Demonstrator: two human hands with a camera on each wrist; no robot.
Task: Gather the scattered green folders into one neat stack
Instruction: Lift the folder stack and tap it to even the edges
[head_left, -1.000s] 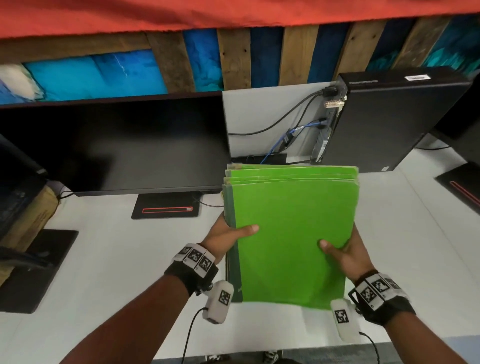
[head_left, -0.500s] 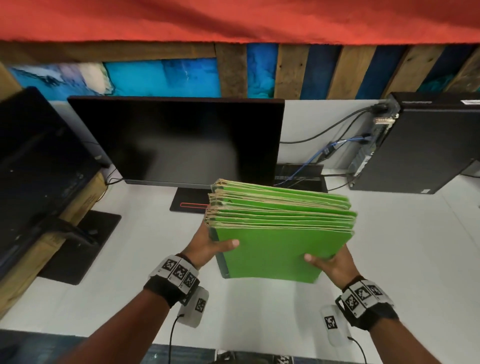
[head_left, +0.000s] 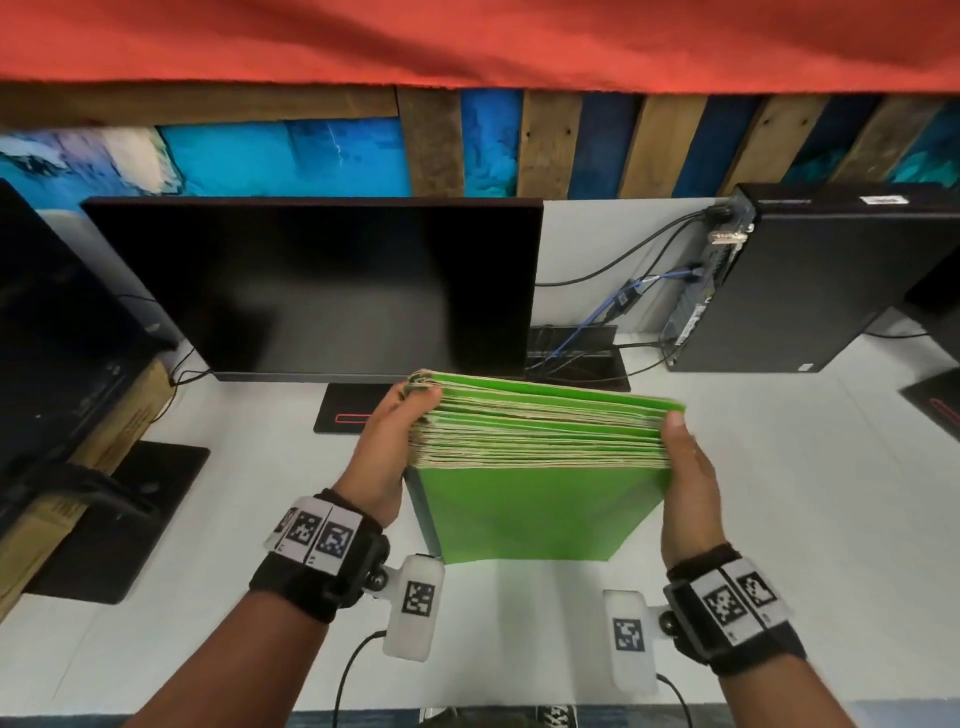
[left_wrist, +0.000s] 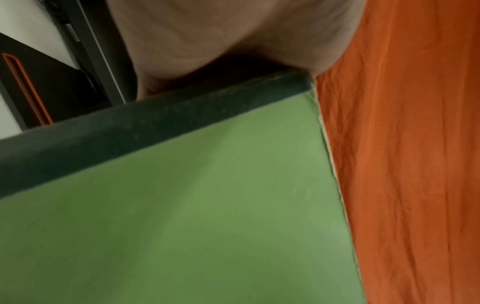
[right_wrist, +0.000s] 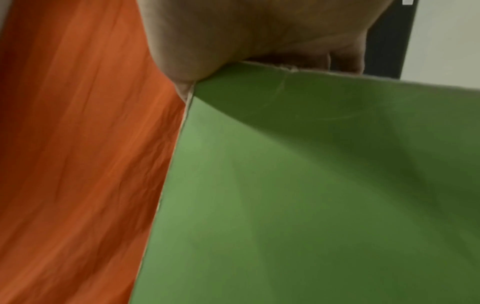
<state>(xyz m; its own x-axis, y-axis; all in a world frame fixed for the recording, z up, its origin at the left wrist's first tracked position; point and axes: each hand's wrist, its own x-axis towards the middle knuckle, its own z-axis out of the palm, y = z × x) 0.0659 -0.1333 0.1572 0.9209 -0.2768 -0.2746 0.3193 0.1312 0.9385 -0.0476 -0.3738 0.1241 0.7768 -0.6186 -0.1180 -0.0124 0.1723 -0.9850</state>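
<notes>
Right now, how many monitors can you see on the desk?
2. One monitor stands straight ahead, behind the green folders that both hands hold; a second monitor sits at the far left, cut off by the frame. Others may lie outside the view.

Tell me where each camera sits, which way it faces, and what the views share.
Head: worn on the head, looking forward and down at the white desk; both forearms, left hand and right hand show.
Left wrist: under the left hand, looking along the palm at the folder stack.
Right wrist: mirrored, under the right palm.
Shared: all three show the folder stack; both wrist views show orange cloth.
</notes>
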